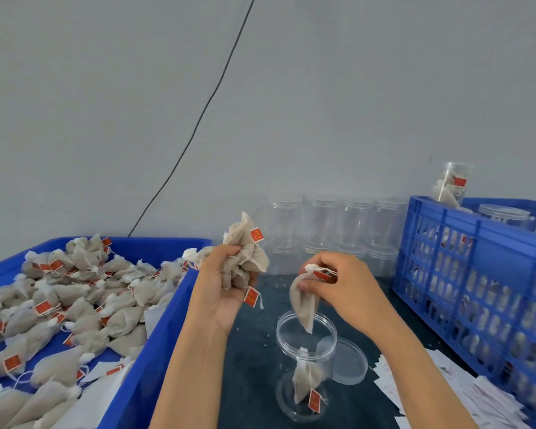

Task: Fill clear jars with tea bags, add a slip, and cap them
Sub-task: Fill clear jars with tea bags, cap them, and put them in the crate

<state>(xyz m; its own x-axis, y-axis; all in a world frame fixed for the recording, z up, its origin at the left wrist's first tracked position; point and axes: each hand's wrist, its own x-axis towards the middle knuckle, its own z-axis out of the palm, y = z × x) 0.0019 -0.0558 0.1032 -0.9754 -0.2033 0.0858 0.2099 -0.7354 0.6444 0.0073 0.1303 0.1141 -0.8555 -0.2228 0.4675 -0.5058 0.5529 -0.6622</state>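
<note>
Over the open jar [305,363] we're at the filling step: right hand [347,286] pinches 1 tea bag [304,305] by its top, long axis approx vertical, tip down just inside the rim. Left hand [226,280] grips a bunch of bags [245,252]. Next: let go, w/ tag clearing the rim. 1 bag already inside.

Clear glossy plastic, that open jar [305,363], smooth-walled and see-through. Just right of it a lid [347,360] of the same clear plastic. Above the jar, tea bags [304,305] of matt, finely woven beige mesh with red paper tags and white string. Left of the jar a smooth blue plastic bin [155,345]; right, a slotted blue plastic crate [446,261] and white paper slips [446,388]. Dark matt mat [248,382] beneath.
</note>
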